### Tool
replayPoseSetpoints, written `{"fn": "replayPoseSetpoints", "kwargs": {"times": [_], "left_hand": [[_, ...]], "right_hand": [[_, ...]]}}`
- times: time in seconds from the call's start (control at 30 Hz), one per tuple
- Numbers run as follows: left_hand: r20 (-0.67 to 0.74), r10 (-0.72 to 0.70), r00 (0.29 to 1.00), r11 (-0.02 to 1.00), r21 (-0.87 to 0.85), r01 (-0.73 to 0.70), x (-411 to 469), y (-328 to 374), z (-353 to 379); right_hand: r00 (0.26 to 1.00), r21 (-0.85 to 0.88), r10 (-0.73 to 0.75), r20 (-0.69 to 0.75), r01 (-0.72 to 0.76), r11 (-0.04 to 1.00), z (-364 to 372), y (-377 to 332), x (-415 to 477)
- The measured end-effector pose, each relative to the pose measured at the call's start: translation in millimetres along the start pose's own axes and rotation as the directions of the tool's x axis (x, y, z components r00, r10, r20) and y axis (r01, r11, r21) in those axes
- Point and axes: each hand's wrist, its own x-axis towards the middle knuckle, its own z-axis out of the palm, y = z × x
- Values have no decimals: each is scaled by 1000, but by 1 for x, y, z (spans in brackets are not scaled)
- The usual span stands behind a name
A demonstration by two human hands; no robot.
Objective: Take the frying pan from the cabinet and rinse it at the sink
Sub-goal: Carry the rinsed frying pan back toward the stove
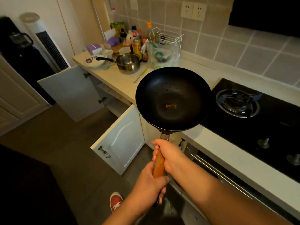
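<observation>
My right hand (168,153) is clenched around the upper end of the wooden handle (159,166), just below the metal neck; my left hand (151,186) is clenched around its lower end. Both forearms reach forward. The black frying pan (172,98) is held level in the air, bowl up, over the bench (120,82) edge beside the gas hob (253,114), above two open cabinet doors (120,140).
</observation>
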Motion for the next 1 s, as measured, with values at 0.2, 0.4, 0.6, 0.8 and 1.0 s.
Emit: {"fn": "replayPoseSetpoints", "kwargs": {"times": [0.2,0.4,0.6,0.8,1.0], "left_hand": [[12,-16,1000,995,97,15,66,27,-71],[164,5,986,978,205,-39,105,59,-150],[210,8,978,952,297,-71,152,83,-173],[295,5,956,951,295,-96,193,107,-177],[318,39,947,957,262,-128,229,121,-176]], "right_hand": [[993,79,-48,-111,57,995,58,-25,50],[967,141,-69,-245,107,984,119,-47,86],[947,221,-56,-315,131,966,139,-75,111],[930,220,-78,-359,165,961,137,-111,139],[929,246,-61,-366,159,956,130,-141,170]]}}
